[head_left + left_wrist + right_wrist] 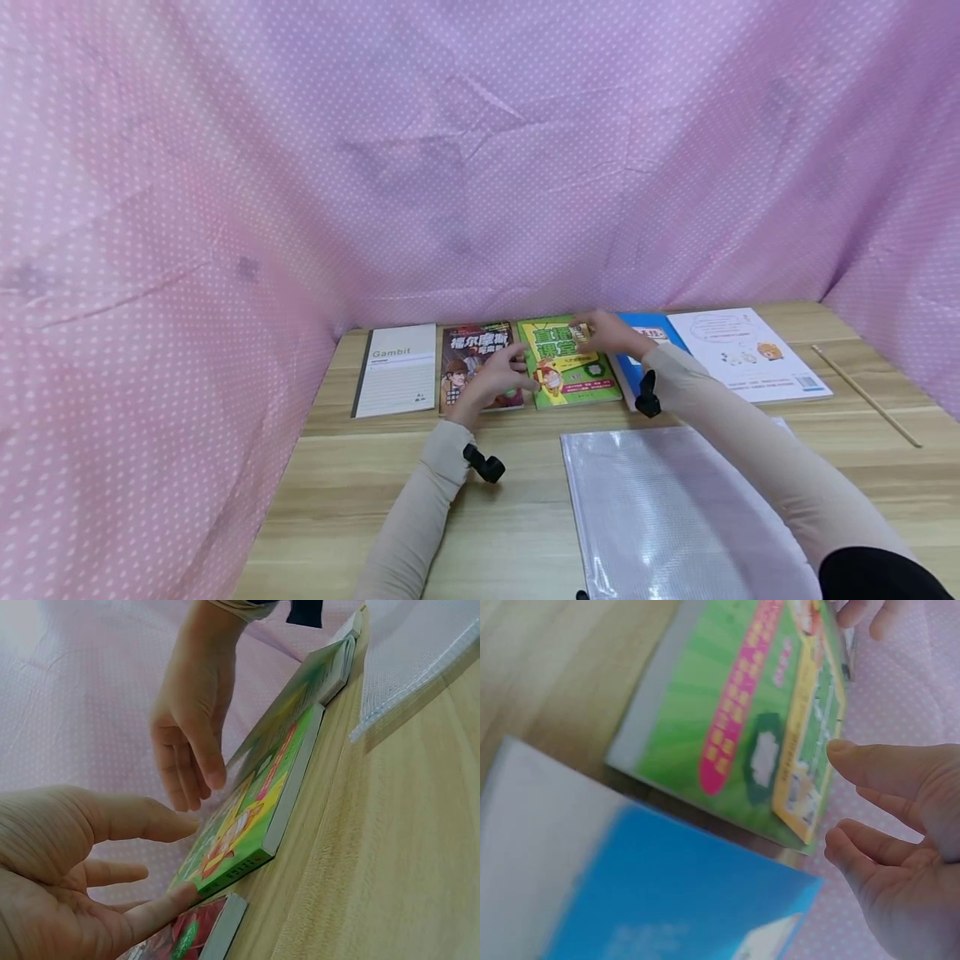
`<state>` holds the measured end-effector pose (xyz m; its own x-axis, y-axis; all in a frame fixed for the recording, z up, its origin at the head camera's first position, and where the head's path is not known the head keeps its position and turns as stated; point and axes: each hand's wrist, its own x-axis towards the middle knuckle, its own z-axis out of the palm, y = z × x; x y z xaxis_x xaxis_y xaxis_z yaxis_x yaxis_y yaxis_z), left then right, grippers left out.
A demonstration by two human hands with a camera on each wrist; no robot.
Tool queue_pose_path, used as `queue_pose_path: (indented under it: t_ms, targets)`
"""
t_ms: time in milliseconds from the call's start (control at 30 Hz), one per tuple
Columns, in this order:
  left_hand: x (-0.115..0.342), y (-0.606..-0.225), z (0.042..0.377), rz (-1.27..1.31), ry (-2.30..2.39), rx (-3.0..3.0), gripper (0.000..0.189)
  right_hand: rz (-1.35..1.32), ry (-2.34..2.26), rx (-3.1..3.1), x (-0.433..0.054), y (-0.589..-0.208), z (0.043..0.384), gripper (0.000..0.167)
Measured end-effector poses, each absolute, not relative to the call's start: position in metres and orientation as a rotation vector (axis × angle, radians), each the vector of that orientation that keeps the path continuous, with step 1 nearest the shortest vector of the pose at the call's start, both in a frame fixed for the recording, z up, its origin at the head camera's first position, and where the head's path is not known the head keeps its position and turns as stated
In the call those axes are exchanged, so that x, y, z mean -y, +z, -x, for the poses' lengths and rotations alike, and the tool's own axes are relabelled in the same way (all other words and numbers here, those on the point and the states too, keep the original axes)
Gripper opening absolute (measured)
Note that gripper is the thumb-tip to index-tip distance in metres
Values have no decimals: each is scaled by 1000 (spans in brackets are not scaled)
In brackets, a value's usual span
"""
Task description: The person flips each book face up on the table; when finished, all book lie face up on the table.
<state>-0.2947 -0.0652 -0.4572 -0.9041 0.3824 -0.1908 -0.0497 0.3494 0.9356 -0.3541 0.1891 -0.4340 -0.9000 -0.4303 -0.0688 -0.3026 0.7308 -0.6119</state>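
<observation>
A green book (573, 379) with a yellow and pink cover lies flat in the middle of a row, with a hand on either side of it. My left hand (498, 377) hovers over the dark-covered book (480, 333) on its left. In the left wrist view one finger (161, 911) is at the green book's near corner; whether it touches is unclear. The right hand (611, 335) is above the green book's far right corner. Its thumb and fingers are spread apart in the right wrist view, holding nothing. Beside it lies a blue book (651, 325), partly hidden by the right arm.
A white notebook (397, 375) marked Gambit lies at the row's left end. At the right end are a white book (750, 350) and a thin stick (866, 392). A translucent mesh folder (660, 517) lies in front. Pink dotted cloth (480, 167) hangs behind the wooden table (337, 500).
</observation>
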Motion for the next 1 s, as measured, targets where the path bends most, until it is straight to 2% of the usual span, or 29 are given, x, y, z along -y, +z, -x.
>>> queue_pose_path:
  t_ms: [233,567,1000]
  targets:
    - [60,-451,290,-321,1598,-2299,81,653,-922,-2733,-196,-418,358,53]
    - [35,-445,282,-452,1577,-2287,79,542,-851,-2771,-220,-392,354,57]
    - [-28,-445,268,-567,1489,-2253,77,472,-763,-2800,-273,-389,356,64]
